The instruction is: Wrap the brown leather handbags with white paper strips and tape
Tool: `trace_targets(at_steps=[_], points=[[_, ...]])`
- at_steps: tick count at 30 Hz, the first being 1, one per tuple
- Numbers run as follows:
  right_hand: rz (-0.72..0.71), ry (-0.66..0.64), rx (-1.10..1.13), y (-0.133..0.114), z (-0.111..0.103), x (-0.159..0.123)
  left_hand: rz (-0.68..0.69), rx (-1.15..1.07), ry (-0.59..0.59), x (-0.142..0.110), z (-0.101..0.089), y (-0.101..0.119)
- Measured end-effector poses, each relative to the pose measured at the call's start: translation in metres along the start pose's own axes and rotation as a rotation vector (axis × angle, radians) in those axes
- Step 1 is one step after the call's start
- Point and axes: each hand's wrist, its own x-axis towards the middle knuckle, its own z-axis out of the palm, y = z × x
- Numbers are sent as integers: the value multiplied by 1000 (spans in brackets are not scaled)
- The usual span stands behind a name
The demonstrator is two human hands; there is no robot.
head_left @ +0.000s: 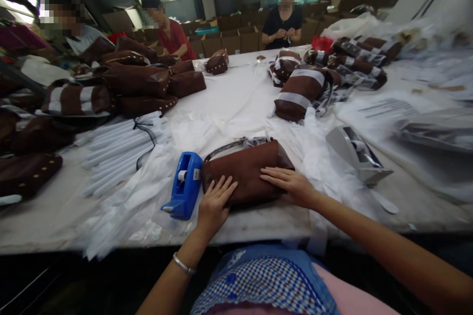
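Note:
A dark brown handbag (246, 165) lies on the table right in front of me, its strap (225, 146) along the far edge. My left hand (216, 202) rests flat on the bag's near left part, fingers stretched out. On its right part lies my right hand (291, 184), fingers extended and palm down. Neither hand grips anything. Close to the bag's left end stands a blue tape dispenser (186, 182). To the right is a grey tape dispenser (356, 155).
White rolls (118, 150) and crumpled white sheets (121, 206) lie at left. Brown bags (136, 78) are piled behind them. Banded bags (301, 89) sit at the far right-centre. Clear plastic (436, 142) covers the right side. Several people, one in a red shirt (177, 39), are across the table.

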Motion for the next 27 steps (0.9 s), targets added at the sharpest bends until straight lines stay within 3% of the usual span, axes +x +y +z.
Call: trace_targets(at_steps=[3, 7, 12, 17, 22, 27], points=[[81, -23, 34, 4, -29, -2, -8, -27, -33, 5, -6, -5], [360, 228, 98, 17, -42, -27, -28, 6, -55, 10, -17, 3], [535, 384, 407, 18, -14, -51, -45, 20, 15, 31, -22, 42], [600, 606, 460, 2, 8, -41, -7, -123, 36, 89, -7, 94], [542, 666, 487, -13, 22, -42, -9, 36, -115, 139, 6, 124], [525, 691, 379, -15, 34, -49, -25, 79, -248, 153, 2, 127]])
